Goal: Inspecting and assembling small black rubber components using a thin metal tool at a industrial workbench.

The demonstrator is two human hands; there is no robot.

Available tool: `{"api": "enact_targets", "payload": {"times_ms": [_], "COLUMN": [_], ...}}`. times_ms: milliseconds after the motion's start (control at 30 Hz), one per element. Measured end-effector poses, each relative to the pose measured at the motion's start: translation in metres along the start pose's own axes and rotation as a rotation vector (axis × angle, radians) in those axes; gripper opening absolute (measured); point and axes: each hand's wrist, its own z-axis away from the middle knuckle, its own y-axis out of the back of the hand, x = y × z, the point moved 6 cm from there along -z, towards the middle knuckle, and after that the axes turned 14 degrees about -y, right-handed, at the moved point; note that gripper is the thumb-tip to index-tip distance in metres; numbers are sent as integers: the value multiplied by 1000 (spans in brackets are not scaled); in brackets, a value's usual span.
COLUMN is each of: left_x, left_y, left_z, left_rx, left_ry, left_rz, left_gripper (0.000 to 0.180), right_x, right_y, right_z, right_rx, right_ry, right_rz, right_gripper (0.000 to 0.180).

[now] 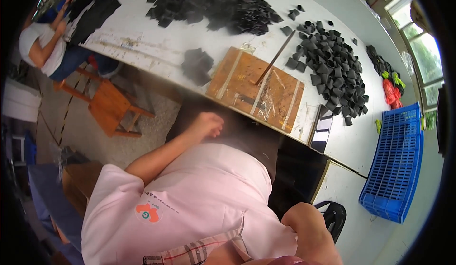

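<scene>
The left hand (207, 125) hangs in front of the body, just short of the table (159, 39), its fingers loosely curled; nothing shows in its grip, but the inner palm is hidden, so I cannot tell whether it holds something small. The right hand is out of view, so its state cannot be told. The work looks partway along: a large heap of flat black pieces (209, 4) lies well beyond the left hand and seems to be what is left, while the curled black pieces (335, 68), gathered far to its right, seem to be done. A small cluster of dark pieces (198, 65) sits nearer, just ahead of the left hand, blurred. Ahead and to the right of that hand is a wooden board (242, 80), bearing a slim dark stick (275, 58). The stick's long axis runs diagonally, its near end toward the left hand and its far end pointing away and rightward, to the curled pieces; whether it lies flat or stands tilted is unclear.
</scene>
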Motion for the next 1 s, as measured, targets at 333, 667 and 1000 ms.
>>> {"api": "enact_targets", "payload": {"times_ms": [333, 667, 1000], "left_x": [4, 1, 1], "left_y": [-5, -9, -3], "left_z": [10, 4, 2], "left_rx": [26, -3, 32], "left_ry": [-38, -90, -72], "left_rz": [19, -110, -53], "left_gripper": [11, 17, 11], "right_x": [-57, -30, 15], "right_y": [20, 33, 8], "right_z": [-14, 1, 19], "right_rx": [-5, -54, -80], "right_ry": [175, 106, -23], "right_rz": [165, 189, 185], "right_gripper": [29, 30, 26]}}
